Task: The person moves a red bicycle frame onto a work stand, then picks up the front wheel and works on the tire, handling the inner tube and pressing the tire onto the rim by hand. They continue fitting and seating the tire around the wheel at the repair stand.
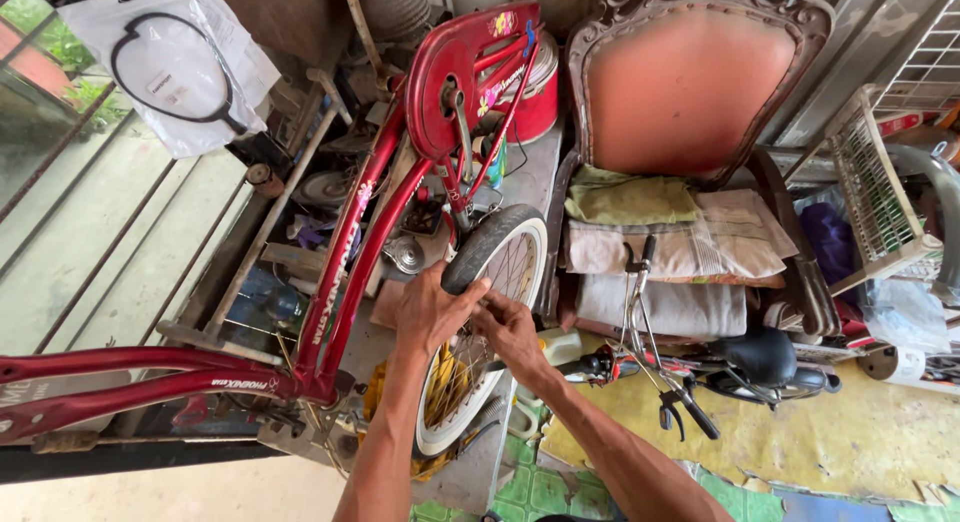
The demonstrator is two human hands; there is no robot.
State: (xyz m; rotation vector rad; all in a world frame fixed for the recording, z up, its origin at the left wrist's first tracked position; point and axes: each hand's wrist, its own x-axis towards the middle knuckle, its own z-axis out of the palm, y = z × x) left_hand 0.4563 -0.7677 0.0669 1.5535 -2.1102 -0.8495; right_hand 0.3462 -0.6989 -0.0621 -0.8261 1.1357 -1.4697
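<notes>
Left hand [432, 310], right hand [512, 332], gripping black rubber tyre [492, 244]

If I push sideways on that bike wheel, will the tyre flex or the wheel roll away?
The tyre looks like soft rubber, so it probably gives. The wheel, round and spoked, would likely turn or wobble. Both the left hand and right hand grip it.

Two hands [470, 317], one wheel [480, 312]

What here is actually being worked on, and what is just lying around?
In hand:
left hand on the black tyre
right hand at the white-rimmed wheel
red bicycle frame

Lying about:
pink-backed chair
folded cloths
black saddle
wire basket
bagged cable
</notes>
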